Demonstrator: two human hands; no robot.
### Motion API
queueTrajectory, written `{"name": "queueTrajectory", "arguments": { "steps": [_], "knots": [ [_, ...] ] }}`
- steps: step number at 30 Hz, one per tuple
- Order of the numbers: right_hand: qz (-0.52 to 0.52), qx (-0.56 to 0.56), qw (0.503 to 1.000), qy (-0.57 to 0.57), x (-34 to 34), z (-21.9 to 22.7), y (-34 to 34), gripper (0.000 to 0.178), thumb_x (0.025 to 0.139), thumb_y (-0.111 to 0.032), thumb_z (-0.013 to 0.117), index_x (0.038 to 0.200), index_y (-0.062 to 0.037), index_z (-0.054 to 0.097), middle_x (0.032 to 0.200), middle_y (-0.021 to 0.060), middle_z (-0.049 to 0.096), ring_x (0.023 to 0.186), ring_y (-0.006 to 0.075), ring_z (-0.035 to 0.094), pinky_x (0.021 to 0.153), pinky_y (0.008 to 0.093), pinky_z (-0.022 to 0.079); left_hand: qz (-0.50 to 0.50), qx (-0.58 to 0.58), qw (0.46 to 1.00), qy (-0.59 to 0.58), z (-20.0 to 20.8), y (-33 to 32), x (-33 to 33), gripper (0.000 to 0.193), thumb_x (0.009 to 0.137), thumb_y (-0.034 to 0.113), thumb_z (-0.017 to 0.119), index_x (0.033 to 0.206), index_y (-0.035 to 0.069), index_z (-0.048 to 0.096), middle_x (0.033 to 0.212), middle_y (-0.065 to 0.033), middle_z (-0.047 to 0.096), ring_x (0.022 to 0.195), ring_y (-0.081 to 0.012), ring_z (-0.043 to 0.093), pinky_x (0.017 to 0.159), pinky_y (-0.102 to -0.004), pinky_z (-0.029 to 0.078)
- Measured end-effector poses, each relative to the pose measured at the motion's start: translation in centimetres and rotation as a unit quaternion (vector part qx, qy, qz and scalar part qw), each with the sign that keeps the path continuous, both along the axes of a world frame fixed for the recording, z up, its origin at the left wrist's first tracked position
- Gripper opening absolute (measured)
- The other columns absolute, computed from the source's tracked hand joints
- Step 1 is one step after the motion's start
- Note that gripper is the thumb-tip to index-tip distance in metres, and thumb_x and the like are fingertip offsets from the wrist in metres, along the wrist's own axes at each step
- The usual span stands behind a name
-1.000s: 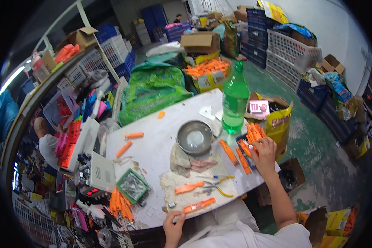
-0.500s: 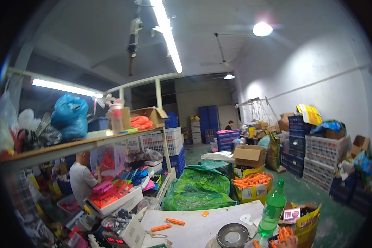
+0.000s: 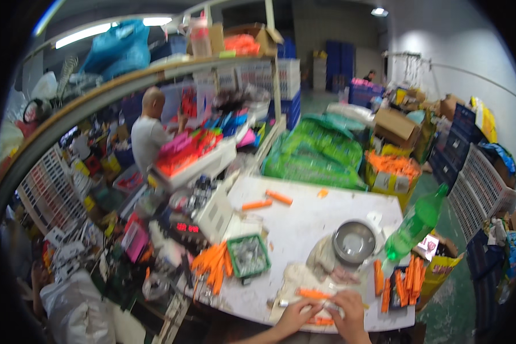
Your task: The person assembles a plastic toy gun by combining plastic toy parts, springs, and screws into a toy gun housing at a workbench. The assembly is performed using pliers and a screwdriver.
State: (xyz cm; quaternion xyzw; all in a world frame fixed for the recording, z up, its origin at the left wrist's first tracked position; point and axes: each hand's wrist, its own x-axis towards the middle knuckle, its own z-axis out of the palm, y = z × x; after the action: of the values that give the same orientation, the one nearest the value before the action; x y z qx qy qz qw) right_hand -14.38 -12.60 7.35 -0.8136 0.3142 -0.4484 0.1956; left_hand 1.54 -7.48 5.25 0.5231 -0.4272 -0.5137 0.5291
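And here you are at the broad white-topped counter (image 3: 298, 221), which is stretching out before you, while a huge green plastic sack (image 3: 315, 149) is slumping beyond its far edge. Close by that sack, a yellow-and-white carton (image 3: 393, 182) is brimming with orange pieces. Over on your right, the tall green plastic bottle (image 3: 415, 223) is standing near the round grey metal bowl (image 3: 354, 242); on your left, a white box-shaped device (image 3: 217, 215) is glowing with a red display.

Now to your hands! Your left hand (image 3: 298, 316) and your right hand (image 3: 350, 316) are working side by side at the near edge, fingers bent and close together, the gap between them narrow. Whatever they may be pinching is blurring out; I cannot tell what it is.

The green plastic basket (image 3: 268, 265) is holding small clear parts, and a fan of slim orange pieces (image 3: 213, 265) is lying just beside it. Smallest of all, one long orange plastic piece (image 3: 313, 293) is lying just beyond your fingertips, and another orange piece (image 3: 322, 321) is showing between your hands, partly hidden.
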Motion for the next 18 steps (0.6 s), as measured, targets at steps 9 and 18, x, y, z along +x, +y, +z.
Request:
{"name": "queueTrajectory", "arguments": {
  "steps": [9, 18],
  "knots": [
    [-0.015, 0.068, 0.997, -0.023, 2.1, 1.1, 1.6, 0.012, 0.074, -0.004, 0.071, 0.084, -0.0023, 0.066, 0.081, 0.0088, 0.063, 0.084, 0.0266, 0.057, 0.076, 0.0353, 0.045, -0.048, -0.144, 0.986, -0.068, 0.2, 0.6, 1.8, 0.014, 0.089, 0.012, 0.063, 0.093, -0.001, 0.063, 0.087, -0.0063, 0.061, 0.083, -0.0143, 0.057, 0.078, -0.0265, 0.045],
    [0.011, 0.229, 0.971, -0.069, 3.3, 0.1, 2.4, 0.013, 0.074, -0.008, 0.073, 0.077, -0.0003, 0.064, 0.076, 0.0079, 0.062, 0.078, 0.0205, 0.056, 0.073, 0.0303, 0.044, -0.109, -0.132, 0.976, -0.133, 0.3, 1.8, 4.5, 0.016, 0.086, 0.017, 0.065, 0.09, 0.001, 0.063, 0.084, -0.0076, 0.061, 0.083, -0.0221, 0.058, 0.076, -0.0317, 0.045]
  ]
}}
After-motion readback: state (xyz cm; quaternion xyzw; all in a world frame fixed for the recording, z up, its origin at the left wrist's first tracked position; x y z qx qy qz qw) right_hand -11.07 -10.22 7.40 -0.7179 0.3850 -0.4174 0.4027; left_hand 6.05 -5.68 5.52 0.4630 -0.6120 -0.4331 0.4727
